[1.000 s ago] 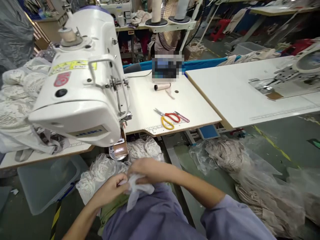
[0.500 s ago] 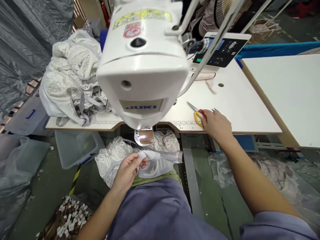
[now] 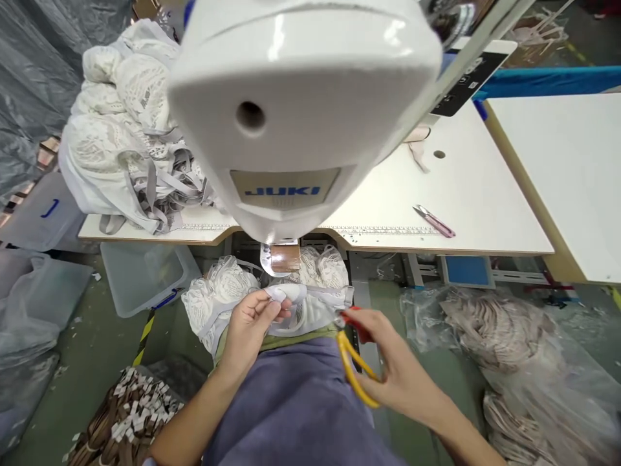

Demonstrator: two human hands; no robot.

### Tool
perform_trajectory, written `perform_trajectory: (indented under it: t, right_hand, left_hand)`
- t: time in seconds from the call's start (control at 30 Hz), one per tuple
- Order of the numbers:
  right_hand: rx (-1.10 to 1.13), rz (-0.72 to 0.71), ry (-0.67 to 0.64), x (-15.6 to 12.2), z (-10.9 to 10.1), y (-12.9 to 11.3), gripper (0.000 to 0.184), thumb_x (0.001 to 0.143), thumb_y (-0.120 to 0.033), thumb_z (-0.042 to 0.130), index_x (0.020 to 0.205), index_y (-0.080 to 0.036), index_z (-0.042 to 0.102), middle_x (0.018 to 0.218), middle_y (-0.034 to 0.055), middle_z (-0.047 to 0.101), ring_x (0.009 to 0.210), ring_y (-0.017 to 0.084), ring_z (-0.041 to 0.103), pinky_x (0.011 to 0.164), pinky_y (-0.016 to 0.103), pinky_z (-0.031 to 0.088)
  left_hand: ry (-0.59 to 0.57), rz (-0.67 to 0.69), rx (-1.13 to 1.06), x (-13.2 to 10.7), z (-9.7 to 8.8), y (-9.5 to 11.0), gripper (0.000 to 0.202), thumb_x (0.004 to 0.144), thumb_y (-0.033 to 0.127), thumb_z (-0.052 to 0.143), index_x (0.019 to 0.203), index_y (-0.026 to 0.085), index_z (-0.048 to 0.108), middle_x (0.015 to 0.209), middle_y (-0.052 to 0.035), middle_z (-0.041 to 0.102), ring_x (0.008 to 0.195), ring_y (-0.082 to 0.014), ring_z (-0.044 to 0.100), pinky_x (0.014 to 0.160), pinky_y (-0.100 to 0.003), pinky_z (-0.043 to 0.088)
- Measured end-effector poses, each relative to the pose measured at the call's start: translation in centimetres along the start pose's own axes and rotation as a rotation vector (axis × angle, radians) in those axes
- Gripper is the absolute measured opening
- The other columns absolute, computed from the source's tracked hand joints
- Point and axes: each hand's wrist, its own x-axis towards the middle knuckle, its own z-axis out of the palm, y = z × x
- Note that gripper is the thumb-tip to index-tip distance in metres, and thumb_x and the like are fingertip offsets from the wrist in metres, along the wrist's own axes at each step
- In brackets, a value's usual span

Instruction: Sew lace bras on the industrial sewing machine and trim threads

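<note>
My left hand [image 3: 252, 323] is closed, pinching a piece of white lace garment [image 3: 291, 304] that lies across my lap. My right hand [image 3: 392, 369] grips scissors [image 3: 354, 356] with red and yellow handles, their blades pointing at the right end of the garment. Both hands sit below the front edge of the sewing table [image 3: 460, 213]. The white sewing machine head [image 3: 301, 110] looms directly above and hides the needle area.
A heap of white lace pieces and grey straps [image 3: 126, 149] lies on the table's left. Pink thread snips [image 3: 434, 221] rest near the table's front edge. A clear plastic bin [image 3: 145, 272] stands under the table. Bagged fabric [image 3: 509, 349] lies on the floor at right.
My right hand has picked the scissors up off the table and brought them down to the garment in my lap. The left hand has stayed pinching the lace.
</note>
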Motion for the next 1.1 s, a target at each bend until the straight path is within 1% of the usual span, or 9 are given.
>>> perform_trajectory:
  t: [0.07,0.17,0.33,0.53,0.67,0.77,0.87,0.97,1.1]
  right_hand:
    - [0.002,-0.025,-0.054,0.1,1.7,-1.0,0.084,0.070,-0.016,0.069,0.147,-0.036,0.041,0.125,0.0110,0.052,0.106,0.029,0.059,0.082,0.041,0.058]
    - [-0.013,-0.052,-0.054,1.1,2.8,-1.3,0.090,0.067,-0.016,0.072,0.149,-0.036,0.040,0.120,0.0103,0.052,0.110,0.030,0.057,0.087,0.044,0.056]
    - [-0.018,-0.086,-0.051,2.7,3.0,-1.5,0.088,0.068,-0.019,0.075,0.149,-0.034,0.041,0.118,0.0098,0.051,0.111,0.030,0.056,0.088,0.044,0.054]
    - [0.004,-0.089,-0.045,3.3,3.0,-1.9,0.087,0.067,-0.018,0.075,0.147,-0.032,0.045,0.120,0.0096,0.052,0.112,0.029,0.055,0.091,0.042,0.052]
    - [0.040,-0.058,-0.021,3.6,2.9,-1.9,0.081,0.067,-0.018,0.077,0.142,-0.030,0.051,0.116,0.0078,0.055,0.107,0.027,0.057,0.087,0.040,0.052]
    - [0.068,-0.022,0.046,4.2,3.0,-1.7,0.066,0.069,-0.018,0.076,0.133,-0.028,0.060,0.109,0.0060,0.058,0.098,0.024,0.059,0.081,0.037,0.051]
    - [0.096,-0.020,0.121,5.1,3.4,-1.7,0.055,0.071,-0.020,0.075,0.124,-0.027,0.065,0.104,0.0053,0.060,0.097,0.023,0.060,0.081,0.037,0.050]
    - [0.127,-0.017,0.140,5.6,4.1,-1.8,0.055,0.068,-0.020,0.076,0.122,-0.026,0.066,0.104,0.0054,0.060,0.097,0.024,0.059,0.081,0.038,0.049]
    - [0.197,0.021,0.128,5.5,4.7,-1.4,0.056,0.067,-0.019,0.076,0.122,-0.026,0.067,0.105,0.0054,0.059,0.092,0.022,0.059,0.079,0.036,0.050]
  left_hand:
    - [0.006,0.012,0.014,0.0,0.2,-0.1,0.025,0.084,0.035,0.077,0.101,0.017,0.075,0.097,-0.0075,0.080,0.088,-0.0204,0.073,0.081,-0.029,0.056]
    - [0.009,0.034,0.049,0.0,0.3,-0.1,0.022,0.084,0.034,0.078,0.098,0.017,0.076,0.097,-0.0078,0.079,0.094,-0.0219,0.073,0.079,-0.027,0.056]
    - [0.014,0.067,0.096,-0.1,0.2,-0.3,0.020,0.083,0.033,0.079,0.096,0.018,0.078,0.095,-0.0060,0.079,0.085,-0.0196,0.072,0.083,-0.029,0.055]
    - [0.006,0.061,0.111,-0.1,-0.1,-0.5,0.019,0.082,0.032,0.079,0.095,0.018,0.077,0.092,-0.0053,0.078,0.086,-0.0201,0.072,0.084,-0.029,0.055]
    - [-0.010,0.061,0.155,0.1,-0.2,-0.6,0.019,0.084,0.033,0.078,0.096,0.018,0.076,0.089,-0.0042,0.078,0.086,-0.0181,0.071,0.084,-0.027,0.055]
    - [-0.027,0.065,0.176,0.1,-0.4,-1.1,0.020,0.084,0.034,0.077,0.097,0.018,0.076,0.092,-0.0040,0.078,0.086,-0.0174,0.071,0.084,-0.027,0.055]
    - [-0.018,0.091,0.182,0.1,-0.4,-1.7,0.019,0.085,0.033,0.076,0.097,0.019,0.075,0.094,-0.0039,0.077,0.087,-0.0168,0.071,0.085,-0.027,0.054]
    - [-0.011,0.132,0.205,0.1,-0.5,-2.2,0.017,0.087,0.031,0.075,0.099,0.019,0.076,0.095,-0.0035,0.077,0.088,-0.0163,0.070,0.085,-0.026,0.053]
    - [-0.010,0.206,0.260,-0.1,-0.6,-2.2,0.017,0.089,0.030,0.072,0.103,0.020,0.076,0.099,-0.0029,0.077,0.090,-0.0163,0.069,0.088,-0.026,0.053]
